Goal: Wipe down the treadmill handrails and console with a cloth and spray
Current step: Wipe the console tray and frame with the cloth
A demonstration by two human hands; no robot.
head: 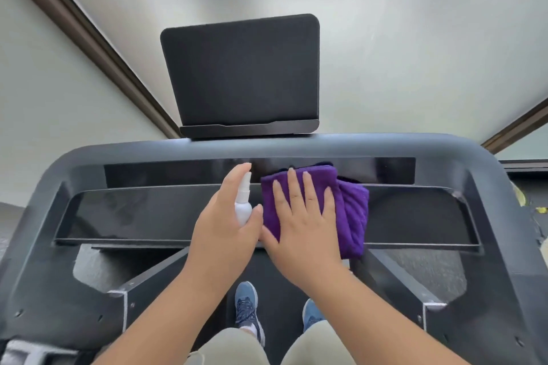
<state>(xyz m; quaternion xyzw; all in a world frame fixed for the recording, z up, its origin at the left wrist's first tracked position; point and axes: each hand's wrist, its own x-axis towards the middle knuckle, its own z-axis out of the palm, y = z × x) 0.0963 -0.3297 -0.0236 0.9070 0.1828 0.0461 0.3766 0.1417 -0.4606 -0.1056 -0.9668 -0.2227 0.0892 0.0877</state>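
The treadmill console (124, 213) spans the view, a glossy black panel inside a dark grey frame. A folded purple cloth (353, 210) lies on the panel's middle. My right hand (302, 216) presses flat on the cloth with fingers spread. My left hand (225, 225) sits just left of it and grips a small white spray bottle (243, 204), nozzle up, index finger over the top. A black screen (241, 74) stands upright above the console. The grey handrail frame (504, 216) curves down both sides.
My two blue shoes (247, 305) stand on the black belt below the console. Pale walls with a brown trim strip (89, 38) rise behind the machine. Some small yellow objects (541, 210) lie at the far right edge.
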